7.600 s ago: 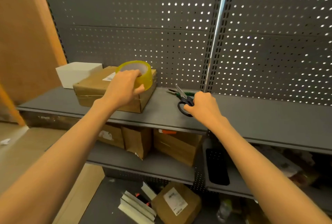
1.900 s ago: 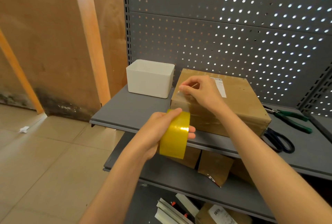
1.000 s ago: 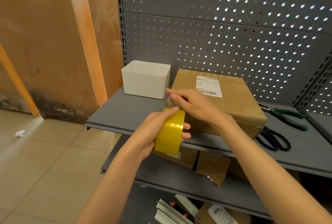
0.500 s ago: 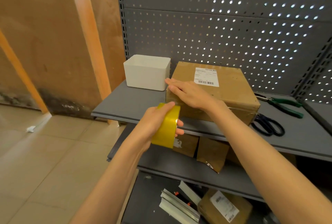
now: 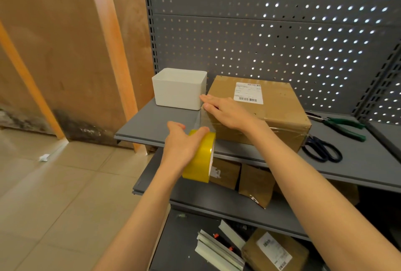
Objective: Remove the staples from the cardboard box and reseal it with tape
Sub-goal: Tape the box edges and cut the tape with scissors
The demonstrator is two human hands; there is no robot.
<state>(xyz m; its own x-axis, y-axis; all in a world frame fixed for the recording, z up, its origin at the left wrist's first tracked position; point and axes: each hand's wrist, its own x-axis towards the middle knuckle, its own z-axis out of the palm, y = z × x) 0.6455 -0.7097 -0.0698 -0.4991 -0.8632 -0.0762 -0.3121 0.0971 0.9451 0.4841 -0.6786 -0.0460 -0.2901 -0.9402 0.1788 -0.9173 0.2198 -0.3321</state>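
Since half a second ago the left hand [image 5: 181,147] is a little lower with the yellow tape roll [image 5: 200,157], which it grips in front of the shelf [image 5: 152,125] edge. On the shelf, the right hand [image 5: 227,112] lies with straight fingers on the left top edge of the cardboard box [image 5: 271,108], beside the white bin [image 5: 178,90]. Scissors [image 5: 323,151] and pliers [image 5: 342,124] lie right of the box.
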